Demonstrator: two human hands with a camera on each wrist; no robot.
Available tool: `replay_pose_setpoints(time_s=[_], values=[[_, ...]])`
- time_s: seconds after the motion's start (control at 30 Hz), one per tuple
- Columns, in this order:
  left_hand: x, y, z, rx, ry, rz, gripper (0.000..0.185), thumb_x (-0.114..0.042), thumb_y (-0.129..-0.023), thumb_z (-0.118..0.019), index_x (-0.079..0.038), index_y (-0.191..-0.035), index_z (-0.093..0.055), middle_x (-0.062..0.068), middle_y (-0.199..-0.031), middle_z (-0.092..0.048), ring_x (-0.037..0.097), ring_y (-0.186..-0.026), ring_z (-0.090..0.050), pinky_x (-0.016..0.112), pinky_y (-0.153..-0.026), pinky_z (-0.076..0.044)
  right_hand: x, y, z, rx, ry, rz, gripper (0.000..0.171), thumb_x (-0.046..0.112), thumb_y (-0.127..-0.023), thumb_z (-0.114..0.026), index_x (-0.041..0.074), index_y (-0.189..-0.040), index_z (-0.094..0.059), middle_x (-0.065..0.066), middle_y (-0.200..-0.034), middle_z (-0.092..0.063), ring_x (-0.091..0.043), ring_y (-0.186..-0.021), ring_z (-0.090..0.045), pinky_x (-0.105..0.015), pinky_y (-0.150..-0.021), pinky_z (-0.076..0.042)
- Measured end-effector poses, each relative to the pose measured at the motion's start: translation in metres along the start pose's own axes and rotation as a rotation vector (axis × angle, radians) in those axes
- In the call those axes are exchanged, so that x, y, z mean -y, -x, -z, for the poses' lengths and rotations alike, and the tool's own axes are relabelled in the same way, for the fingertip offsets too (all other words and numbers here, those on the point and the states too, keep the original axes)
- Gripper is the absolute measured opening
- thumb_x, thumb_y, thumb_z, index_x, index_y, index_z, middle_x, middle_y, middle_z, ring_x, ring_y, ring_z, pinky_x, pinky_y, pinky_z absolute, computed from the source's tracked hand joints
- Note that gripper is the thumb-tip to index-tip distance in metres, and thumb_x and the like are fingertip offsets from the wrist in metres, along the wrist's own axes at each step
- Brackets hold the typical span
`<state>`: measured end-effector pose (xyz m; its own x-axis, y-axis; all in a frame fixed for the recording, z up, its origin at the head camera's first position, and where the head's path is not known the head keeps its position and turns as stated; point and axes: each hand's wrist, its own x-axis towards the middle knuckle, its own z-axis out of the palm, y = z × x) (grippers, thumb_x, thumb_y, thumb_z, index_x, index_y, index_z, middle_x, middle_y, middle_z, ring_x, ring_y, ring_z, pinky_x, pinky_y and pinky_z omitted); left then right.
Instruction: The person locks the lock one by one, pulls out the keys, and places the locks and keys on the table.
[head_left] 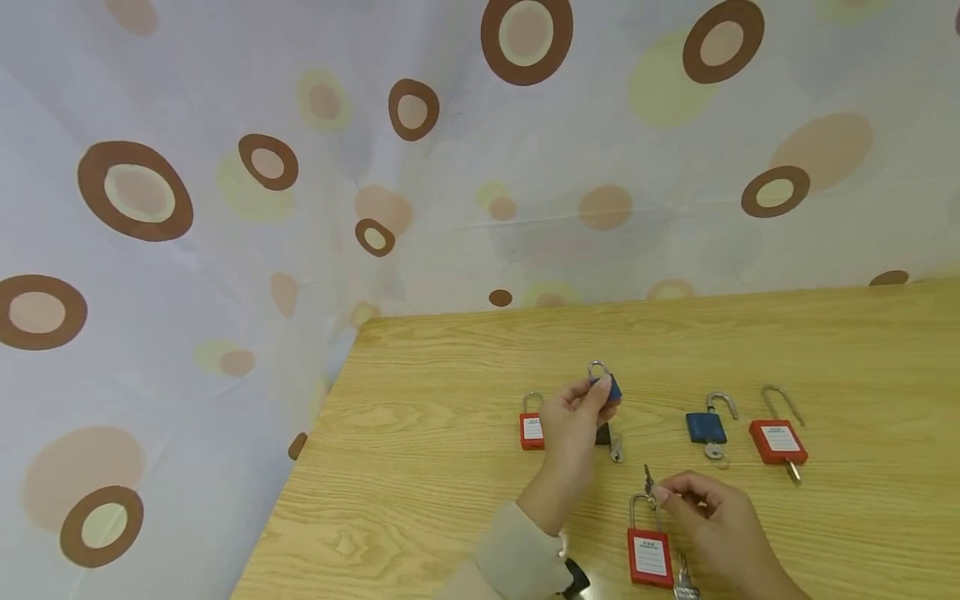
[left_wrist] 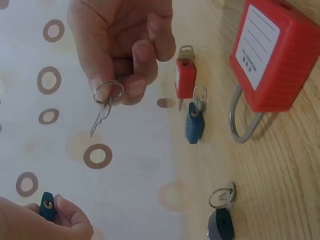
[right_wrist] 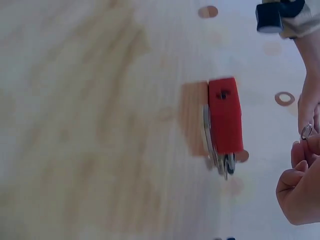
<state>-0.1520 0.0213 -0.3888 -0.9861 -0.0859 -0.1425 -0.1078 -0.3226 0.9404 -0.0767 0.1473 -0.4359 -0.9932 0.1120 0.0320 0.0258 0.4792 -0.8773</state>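
My left hand [head_left: 573,417] holds a small blue padlock [head_left: 615,389] above the table, shackle pointing up. In the left wrist view the padlock [left_wrist: 47,206] shows its keyhole, with no key in it. My right hand [head_left: 712,517] pinches a small key [head_left: 648,479] by its ring; the key [left_wrist: 100,120] hangs clear below the fingertips in the left wrist view. Just below the right hand lies a red padlock [head_left: 650,557] with a white label, its shackle seated. A silver key [head_left: 686,583] lies beside it. In the right wrist view both hands are partly cut off.
Another red padlock [head_left: 532,429] lies left of my left wrist. Partly behind that hand is a black padlock [head_left: 603,434] with a key [head_left: 617,450]. On the right are an unlocked blue padlock [head_left: 706,427] and an unlocked red padlock [head_left: 778,442], each with a key in it.
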Motion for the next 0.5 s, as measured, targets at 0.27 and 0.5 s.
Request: replay_pose_setpoints(time_s=[0.27,0.5], values=[[0.013,-0.001,-0.003,0.002,-0.236,0.055,0.016,-0.012,-0.079,-0.073,0.002,-0.085,-0.07,0.009,-0.08,-0.071,0.008,-0.067,-0.064,0.023,-0.065,-0.054,-0.005,-0.017,0.022,-0.009,0.091,0.004,0.02,0.021,-0.092,-0.059,0.003,-0.092,-0.068,0.001,-0.075,-0.064,-0.002,-0.061,-0.043,-0.021,-0.05,-0.037],[0.03,-0.006,-0.019,-0.025,-0.507,0.044,0.011,-0.014,-0.074,-0.077,-0.006,-0.079,-0.072,-0.002,-0.073,-0.064,0.005,-0.066,-0.054,0.019,-0.055,-0.047,-0.015,-0.038,0.038,0.106,0.197,-0.087,0.03,0.024,-0.094,-0.055,-0.003,-0.095,-0.067,-0.005,-0.079,-0.066,-0.008,-0.066,-0.046,-0.022,-0.054,-0.038]])
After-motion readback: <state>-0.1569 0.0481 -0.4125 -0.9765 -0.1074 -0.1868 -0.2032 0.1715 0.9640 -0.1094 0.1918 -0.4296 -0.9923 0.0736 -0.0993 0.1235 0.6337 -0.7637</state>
